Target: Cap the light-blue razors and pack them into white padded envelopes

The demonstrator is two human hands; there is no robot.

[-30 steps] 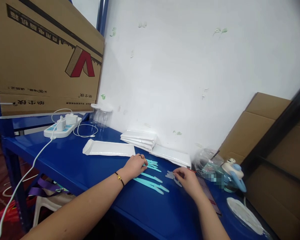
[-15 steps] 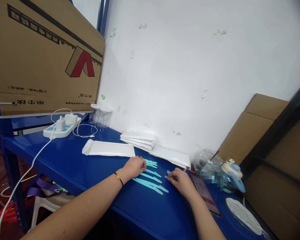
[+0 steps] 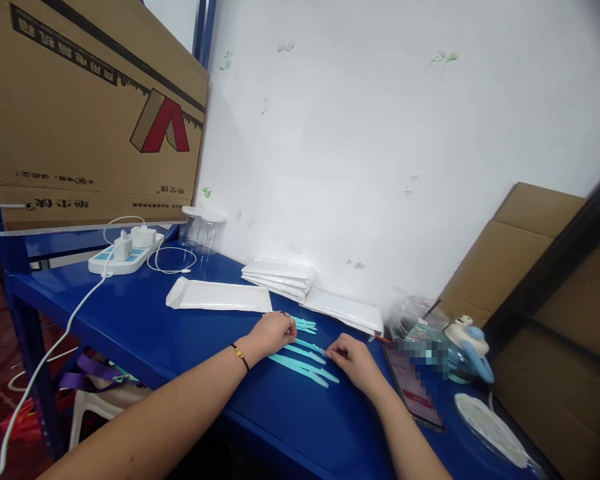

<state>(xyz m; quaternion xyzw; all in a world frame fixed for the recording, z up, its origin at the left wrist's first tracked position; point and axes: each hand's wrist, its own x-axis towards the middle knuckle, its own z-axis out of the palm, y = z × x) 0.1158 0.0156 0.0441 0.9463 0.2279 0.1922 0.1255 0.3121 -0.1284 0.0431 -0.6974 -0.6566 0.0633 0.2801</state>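
Observation:
Several slim turquoise eyebrow razors (image 3: pixel 305 369) lie side by side on the blue table. My left hand (image 3: pixel 274 331), with a dark bracelet at the wrist, is closed with its fingertips on the handle end of one razor (image 3: pixel 310 346). The fingers of my right hand (image 3: pixel 351 357) pinch a small clear cap (image 3: pixel 325 352) at the other end of that razor. The cap is mostly hidden by the fingers, and I cannot tell how far it sits over the blade. More razors (image 3: pixel 306 325) show just beyond my left hand.
Behind the razors lie a white padded mailer (image 3: pixel 219 295) and a stack of white mailers (image 3: pixel 277 275). A power strip (image 3: pixel 125 259) with plugs and cables stands at left. A phone (image 3: pixel 414 387), a kettle-like jug (image 3: pixel 463 353) and a white round pad (image 3: pixel 490 427) are at right.
My right hand has moved slightly left with the clear cap, bringing it to the razor's tip. My left hand stays in nearly the same place.

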